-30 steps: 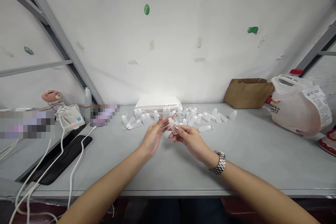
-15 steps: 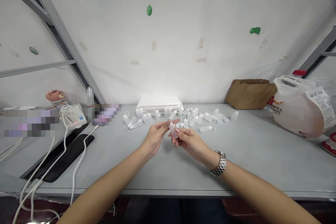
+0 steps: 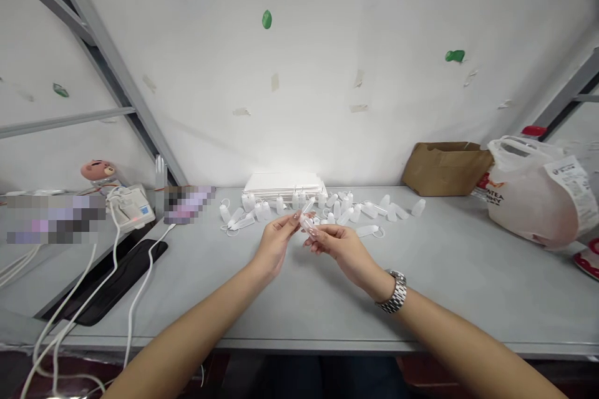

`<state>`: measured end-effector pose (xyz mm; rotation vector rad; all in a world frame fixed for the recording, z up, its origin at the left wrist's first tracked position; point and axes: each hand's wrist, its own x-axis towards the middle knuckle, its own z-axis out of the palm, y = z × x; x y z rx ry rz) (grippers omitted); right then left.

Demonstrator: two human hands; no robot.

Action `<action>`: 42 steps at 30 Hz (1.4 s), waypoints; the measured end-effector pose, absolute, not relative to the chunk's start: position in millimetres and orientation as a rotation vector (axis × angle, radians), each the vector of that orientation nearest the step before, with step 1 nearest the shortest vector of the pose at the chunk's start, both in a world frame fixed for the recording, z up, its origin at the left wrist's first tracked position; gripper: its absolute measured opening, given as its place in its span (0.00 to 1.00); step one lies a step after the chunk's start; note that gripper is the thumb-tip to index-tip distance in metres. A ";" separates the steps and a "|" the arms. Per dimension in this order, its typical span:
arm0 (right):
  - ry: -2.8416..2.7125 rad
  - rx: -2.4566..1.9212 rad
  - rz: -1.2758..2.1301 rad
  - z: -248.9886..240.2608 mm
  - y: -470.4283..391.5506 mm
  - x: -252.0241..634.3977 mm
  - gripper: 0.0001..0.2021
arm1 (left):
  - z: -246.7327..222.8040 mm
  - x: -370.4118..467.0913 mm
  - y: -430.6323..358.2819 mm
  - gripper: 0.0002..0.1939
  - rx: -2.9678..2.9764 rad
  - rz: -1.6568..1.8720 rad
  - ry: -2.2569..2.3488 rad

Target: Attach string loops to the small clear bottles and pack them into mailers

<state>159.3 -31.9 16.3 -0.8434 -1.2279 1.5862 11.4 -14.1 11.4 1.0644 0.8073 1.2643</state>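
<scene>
Head view: nearer the person than the white stack [image 3: 285, 182], the right hand [image 3: 336, 240] pinches a small translucent bottle [image 3: 307, 223] between thumb and fingers. The left hand [image 3: 277, 235], fingers drawn nearly together, meets the bottle's upper end (whether it grips anything, I cannot tell). Loose bottles [image 3: 224, 212] lie and stand before the stack.

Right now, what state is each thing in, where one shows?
Small translucent white plastic bottle: tilted, held.
Left hand: at the bottle's upper end, grip unclear.
Right hand: gripping the bottle.
Loose translucent white bottles: scattered, some standing, some lying.
Brown cardboard box: open-topped.
White plastic bag: bulging, handles up.
Silver metal watch: worn, right wrist.
</scene>
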 end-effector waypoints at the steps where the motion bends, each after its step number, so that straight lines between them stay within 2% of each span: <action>1: -1.222 -0.843 1.588 16.5 -32.1 159.1 0.12 | 12.4 11.0 -14.3 0.17 1.051 1.254 0.784; 10: -1.128 -0.637 1.790 13.0 -32.1 160.3 0.12 | 25.5 2.2 -12.1 0.23 0.914 1.251 0.679; 16: -1.075 -0.590 1.711 16.0 -30.9 164.5 0.12 | 28.2 -5.5 -4.6 0.29 0.795 1.220 0.586; 24: -0.907 -0.665 1.481 21.4 -24.5 172.6 0.11 | 29.9 -11.2 -0.6 0.26 0.784 1.248 0.600; 42: -0.862 -0.700 1.551 19.3 -23.9 171.4 0.11 | 38.3 -21.2 4.7 0.25 0.743 1.260 0.529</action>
